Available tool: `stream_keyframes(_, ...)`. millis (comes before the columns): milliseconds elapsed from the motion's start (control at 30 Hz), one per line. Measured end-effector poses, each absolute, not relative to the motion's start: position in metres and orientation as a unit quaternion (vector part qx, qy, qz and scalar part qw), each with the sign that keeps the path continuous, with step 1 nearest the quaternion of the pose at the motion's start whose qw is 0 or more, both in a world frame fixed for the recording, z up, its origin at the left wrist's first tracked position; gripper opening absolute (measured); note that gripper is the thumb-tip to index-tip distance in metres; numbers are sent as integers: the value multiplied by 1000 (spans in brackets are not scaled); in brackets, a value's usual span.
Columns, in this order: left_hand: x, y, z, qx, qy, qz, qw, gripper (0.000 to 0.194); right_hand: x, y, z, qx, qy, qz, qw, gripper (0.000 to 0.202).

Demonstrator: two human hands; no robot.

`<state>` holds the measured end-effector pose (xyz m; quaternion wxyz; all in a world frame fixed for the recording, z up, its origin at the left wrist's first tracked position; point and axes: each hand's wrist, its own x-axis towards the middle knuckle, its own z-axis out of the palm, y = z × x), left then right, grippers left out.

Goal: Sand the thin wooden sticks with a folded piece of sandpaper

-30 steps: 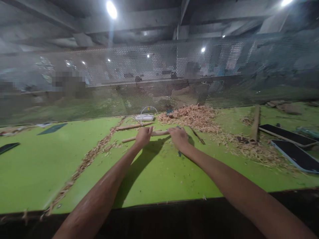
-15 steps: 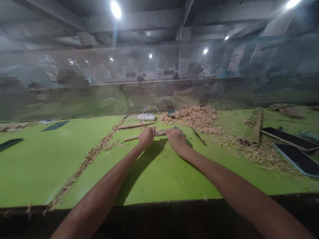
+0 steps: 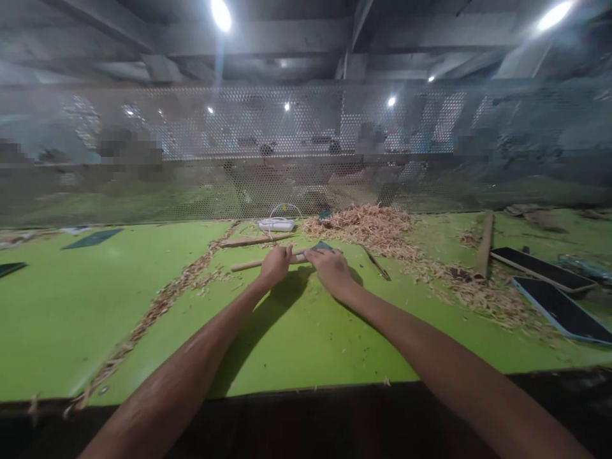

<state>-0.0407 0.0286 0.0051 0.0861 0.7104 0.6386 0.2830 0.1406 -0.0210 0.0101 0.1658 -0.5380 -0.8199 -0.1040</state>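
A pale wooden stick (image 3: 246, 265) lies crosswise in front of me, just above the green tabletop or on it; I cannot tell which. My left hand (image 3: 276, 266) is closed around its middle, with the thumb along the top. To the right, my right hand (image 3: 331, 270) is closed over the stick's other part, fingers bent down. A dark grey-green sheet, like sandpaper (image 3: 323, 245), sticks out beyond the right fingers, which press it against the stick. The stick's right end is hidden under that hand. A thin dark pointed tool (image 3: 376, 262) lies right of it.
Wood shavings (image 3: 366, 224) are heaped at the back, with a trail along the left table seam. Behind the stick lie a wooden strip (image 3: 255, 241) and a white power strip (image 3: 276, 225). Two phones (image 3: 564, 309) lie right. A perforated metal screen (image 3: 296, 185) stands behind the green table (image 3: 157, 357).
The view has shifted slightly, so everything sits a little farther left. The dark sheet under my right hand has shifted left along the stick. Both hands keep their hold.
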Motion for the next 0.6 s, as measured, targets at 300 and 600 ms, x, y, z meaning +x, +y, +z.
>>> stream_keyframes(300, -28, 19, 16, 676, 684, 266, 66, 59, 139, -17, 9, -559, -805, -108, 168, 52)
stream_keyframes(600, -29, 15, 17, 688, 671, 265, 82, 58, 149, -14, 11, -583, -789, -111, 162, 47)
